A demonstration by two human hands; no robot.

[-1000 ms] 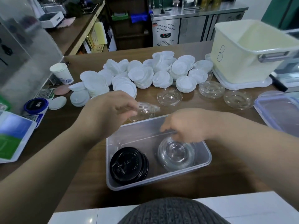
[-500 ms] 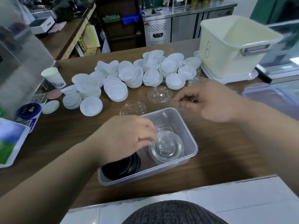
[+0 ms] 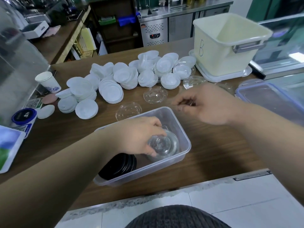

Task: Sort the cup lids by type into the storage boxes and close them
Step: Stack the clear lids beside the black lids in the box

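Cup lids, clear (image 3: 166,145): stacked in the right half of the clear storage box (image 3: 185,134), domes upward.
Cup lids, black (image 3: 121,165): stacked in the left half of the same box, partly hidden by the left forearm.
Cup lids, white (image 3: 128,76): heaped in many short stacks across the far side of the desk (image 3: 213,153).
Loose clear lids (image 3: 154,95): laid singly on the desk between the white heap and the box.
Left hand (image 3: 138,137): lowered into the box; the top of the clear stack is grasped by its curled fingers.
Right hand (image 3: 209,106): held over the desk just beyond the box's far right corner; fingers drawn together and curled; whether anything is pinched cannot be told.
Cream bin (image 3: 227,46): marked "B", open, stood on a flat lid at the far right.
Blue-rimmed lid (image 3: 269,99): laid flat near the right edge, just beside the right forearm.
Paper cup (image 3: 47,83): upright, at the far left of the desk.
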